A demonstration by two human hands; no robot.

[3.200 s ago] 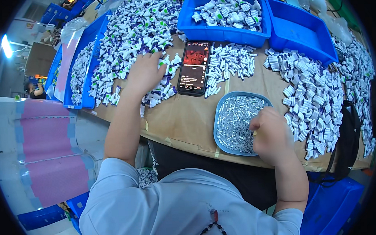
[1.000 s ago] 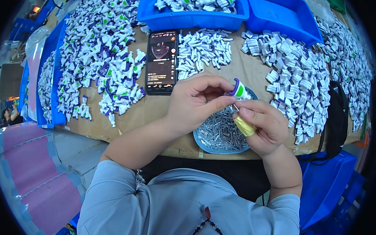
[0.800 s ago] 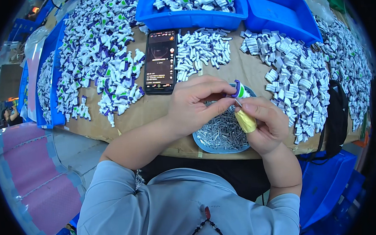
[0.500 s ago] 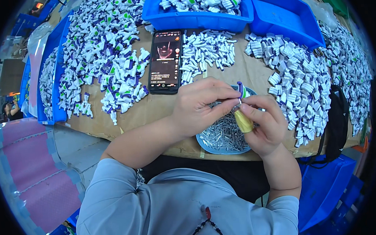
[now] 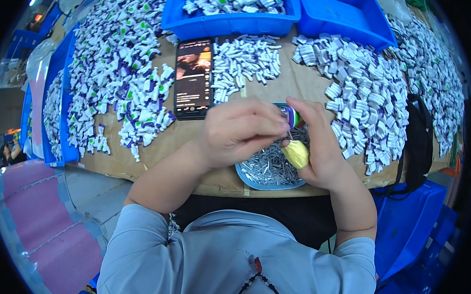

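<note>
My left hand (image 5: 242, 128) is closed in a pinch over the blue bowl (image 5: 271, 187), its fingertips against a small purple, green and white plastic toy part (image 5: 292, 116). What else that pinch holds is hidden. Curled round the other side, my right hand (image 5: 324, 151) has its forefinger along this toy part. A yellow-wrapped piece (image 5: 297, 154) lies at the right hand's thumb side; whether it is a finger covering or a handle I cannot tell. A thin pale pin shows between the hands. Beneath them, the bowl holds many small metal pins (image 5: 268, 169).
A phone (image 5: 193, 78) with a lit screen lies left of a pile of small curved white parts (image 5: 247, 60). Larger heaps of toy parts spread at left (image 5: 119, 73) and right (image 5: 370, 104). Blue bins (image 5: 230, 25) stand at the back; a black bag (image 5: 420, 144) hangs at the right edge.
The view has shifted slightly. My right forefinger has straightened upward beside the toy part, and the left hand has rolled, its fingers more curled. The yellow piece shows more fully.
</note>
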